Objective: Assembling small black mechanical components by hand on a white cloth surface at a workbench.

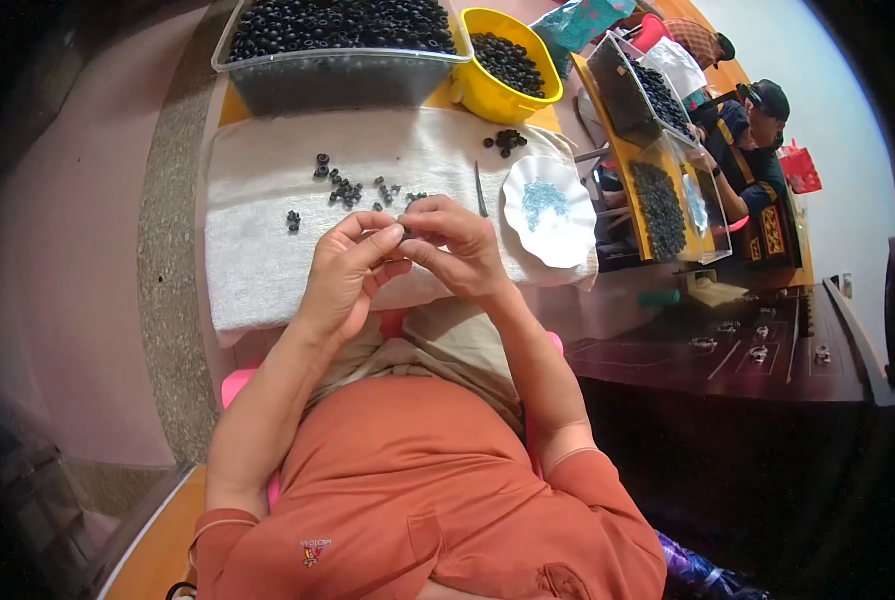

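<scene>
Over the near part of a white cloth (257, 270), my left hand (347, 265) and my right hand (457, 245) meet, thumbs and fingertips pinched together. Between them shows a bit of a small dark piece (405, 231); the fingers hide most of it, so its kind is unclear. Just beyond lie several small black ring-like parts (345, 192), some in little clusters. To the right of my right hand sits a white scalloped plate (577, 228) with small pale-blue pieces (544, 203) on it. Dark tweezers (480, 190) lie between that hand and the plate.
A clear bin (337, 85) and a yellow basin (487, 92), both filled with black parts, stand at the far edge. A small black pile (505, 142) lies near the basin. On the right, a person (747, 160) sits at another table with clear bins (622, 95).
</scene>
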### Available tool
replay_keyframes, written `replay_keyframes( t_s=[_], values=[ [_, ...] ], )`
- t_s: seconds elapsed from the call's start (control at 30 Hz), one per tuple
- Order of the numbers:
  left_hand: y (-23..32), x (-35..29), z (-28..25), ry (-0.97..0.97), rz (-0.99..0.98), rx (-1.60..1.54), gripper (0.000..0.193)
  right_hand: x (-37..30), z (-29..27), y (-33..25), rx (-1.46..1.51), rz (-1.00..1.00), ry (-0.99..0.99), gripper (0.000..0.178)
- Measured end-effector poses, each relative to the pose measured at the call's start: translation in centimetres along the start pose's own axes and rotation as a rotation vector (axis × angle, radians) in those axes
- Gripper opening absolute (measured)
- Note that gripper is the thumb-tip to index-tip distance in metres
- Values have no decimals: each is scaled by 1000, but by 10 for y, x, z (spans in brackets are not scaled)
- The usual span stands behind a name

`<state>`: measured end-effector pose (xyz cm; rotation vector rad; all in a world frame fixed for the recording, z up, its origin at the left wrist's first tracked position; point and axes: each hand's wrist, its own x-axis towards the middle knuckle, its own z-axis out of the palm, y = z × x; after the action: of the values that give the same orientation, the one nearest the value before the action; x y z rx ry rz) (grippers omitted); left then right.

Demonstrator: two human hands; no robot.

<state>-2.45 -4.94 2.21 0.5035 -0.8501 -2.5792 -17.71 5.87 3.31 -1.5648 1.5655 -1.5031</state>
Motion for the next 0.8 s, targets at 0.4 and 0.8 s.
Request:
replay_keyframes(
  t_s=[0.4, 0.8],
  values=[
    [1, 0, 8, -32, -26, 149, 14, -5, -4, -1, -219, -162, 34, 26],
    [-1, 0, 5, 13, -71, 133, 16, -14, 0, -7, -344, -222, 123, 29]
  ],
)
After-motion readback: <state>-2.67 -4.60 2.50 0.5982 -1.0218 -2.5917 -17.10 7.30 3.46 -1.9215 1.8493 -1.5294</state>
